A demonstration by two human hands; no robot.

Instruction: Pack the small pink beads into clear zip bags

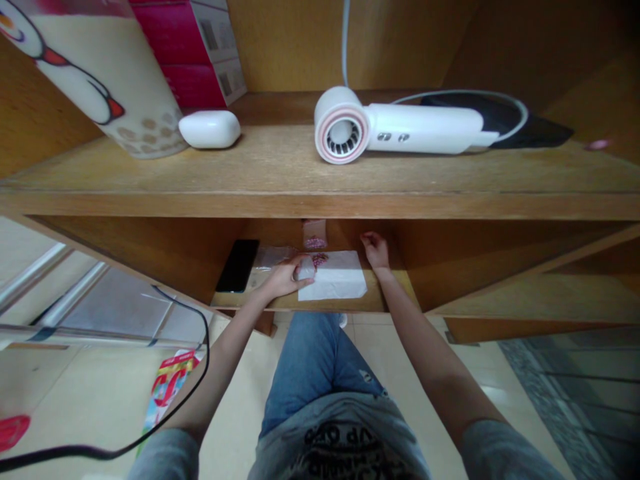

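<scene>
On the lower shelf, my left hand (286,277) is closed around a small clear plastic bag (305,269) at the left edge of a white sheet of paper (341,283). Small pink-red beads (319,259) lie at the paper's upper left, close to the bag's edge. Behind the paper is another small clear packet (315,235) with pinkish beads in it. My right hand (376,251) is to the right of the paper, its fingers curled and pinched together. Whatever is between those fingertips is too small to make out.
A black phone (239,266) and a flat clear plastic wrapper (274,257) lie left of my left hand. The upper shelf overhangs, bearing a white hair dryer (400,128), a white earbud case (210,129) and a large patterned cup (100,80). A black cable (206,347) hangs at left.
</scene>
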